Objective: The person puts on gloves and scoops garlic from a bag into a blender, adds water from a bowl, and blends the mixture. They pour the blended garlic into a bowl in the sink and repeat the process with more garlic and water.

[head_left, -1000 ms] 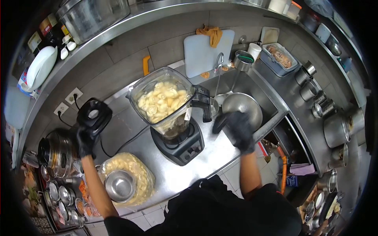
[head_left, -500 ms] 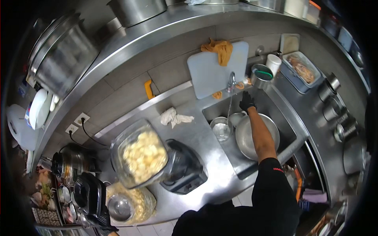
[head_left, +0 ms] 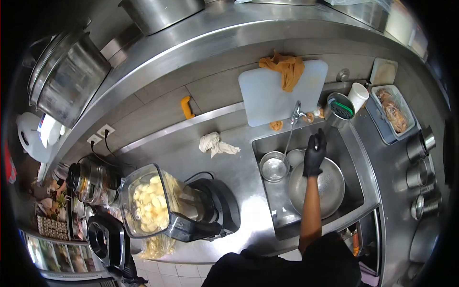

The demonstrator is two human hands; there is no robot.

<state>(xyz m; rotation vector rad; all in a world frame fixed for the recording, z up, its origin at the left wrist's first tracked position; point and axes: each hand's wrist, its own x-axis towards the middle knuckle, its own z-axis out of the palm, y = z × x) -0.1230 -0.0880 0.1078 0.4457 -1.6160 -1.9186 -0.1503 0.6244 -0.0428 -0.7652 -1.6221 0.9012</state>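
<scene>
My left hand (head_left: pixel 125 273), in a black glove, grips a black blender lid (head_left: pixel 106 239) at the lower left. Beside the lid stands a blender (head_left: pixel 210 215) whose clear square jar (head_left: pixel 125 201) is full of pale peeled cloves or chunks (head_left: pixel 150 203). Over the sink (head_left: pixel 354 191) my right hand (head_left: pixel 314 152), also black-gloved, hovers with its fingers apart, above the rim of a big metal bowl (head_left: pixel 330 191). Water runs from the faucet (head_left: pixel 296 112) into a small metal pot (head_left: pixel 274 167). A smaller round dish (head_left: pixel 296 157) sits between pot and bowl.
A crumpled white cloth (head_left: pixel 217 144) lies on the steel counter (head_left: pixel 253 210). Behind the sink lean a white cutting board (head_left: pixel 253 95) and an orange cloth (head_left: pixel 287 67). A metal container (head_left: pixel 340 110) and a tub of food (head_left: pixel 394 112) stand right. A bag (head_left: pixel 155 248) is partly hidden by the jar.
My right hand has drawn back from the sink's rear edge toward the big bowl. The view has shifted, and the jar now hides more of the bag. The lid stays in my left hand.
</scene>
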